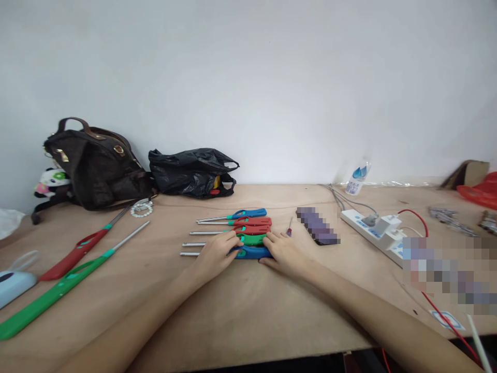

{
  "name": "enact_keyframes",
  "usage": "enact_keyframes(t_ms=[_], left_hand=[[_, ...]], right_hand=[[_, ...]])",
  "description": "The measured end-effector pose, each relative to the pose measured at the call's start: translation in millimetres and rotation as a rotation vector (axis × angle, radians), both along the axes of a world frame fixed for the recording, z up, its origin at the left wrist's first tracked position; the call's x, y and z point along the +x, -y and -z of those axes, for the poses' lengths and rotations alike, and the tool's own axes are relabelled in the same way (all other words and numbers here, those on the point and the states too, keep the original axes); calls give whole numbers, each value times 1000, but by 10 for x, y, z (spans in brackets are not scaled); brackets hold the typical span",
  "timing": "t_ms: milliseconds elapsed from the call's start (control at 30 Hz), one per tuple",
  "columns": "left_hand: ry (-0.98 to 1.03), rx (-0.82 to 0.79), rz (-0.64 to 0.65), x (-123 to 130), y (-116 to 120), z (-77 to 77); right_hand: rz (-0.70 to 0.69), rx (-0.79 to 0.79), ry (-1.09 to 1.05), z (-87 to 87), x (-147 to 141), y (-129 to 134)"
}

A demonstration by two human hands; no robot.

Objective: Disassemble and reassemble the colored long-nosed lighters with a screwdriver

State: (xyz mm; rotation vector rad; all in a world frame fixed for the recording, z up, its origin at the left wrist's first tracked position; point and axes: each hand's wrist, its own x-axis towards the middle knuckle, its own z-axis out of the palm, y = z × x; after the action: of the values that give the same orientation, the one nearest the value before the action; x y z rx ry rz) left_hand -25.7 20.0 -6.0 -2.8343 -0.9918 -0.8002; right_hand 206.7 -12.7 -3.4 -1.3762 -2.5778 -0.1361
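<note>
Five lighters (254, 221); far to near blue, two red, green, blue; parallel, metal rods (202, 233) leftward.

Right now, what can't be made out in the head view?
All head view:
Nearest blue lighter, right end: covered by the right hand.
Left hand, palm: hidden by its own back.
Black plastic bag, contents: mostly hidden inside.
Purple slab, surface: pixelated.
Pale blue object: cut by left edge.

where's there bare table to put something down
The table looks bare between the left forearm and right forearm, in front of the lighter row. Another patch lies between the left forearm and the long green lighter. It's crowded around the power strip and plugs, and at the row, where the left hand and right hand rest.
</note>
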Motion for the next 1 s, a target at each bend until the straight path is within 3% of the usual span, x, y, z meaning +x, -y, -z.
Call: enact_keyframes(t_ms=[1000], left_hand=[[-125,-6,39,-17,4,-57]], right_hand=[[-45,-38,52,-61,-46,74]])
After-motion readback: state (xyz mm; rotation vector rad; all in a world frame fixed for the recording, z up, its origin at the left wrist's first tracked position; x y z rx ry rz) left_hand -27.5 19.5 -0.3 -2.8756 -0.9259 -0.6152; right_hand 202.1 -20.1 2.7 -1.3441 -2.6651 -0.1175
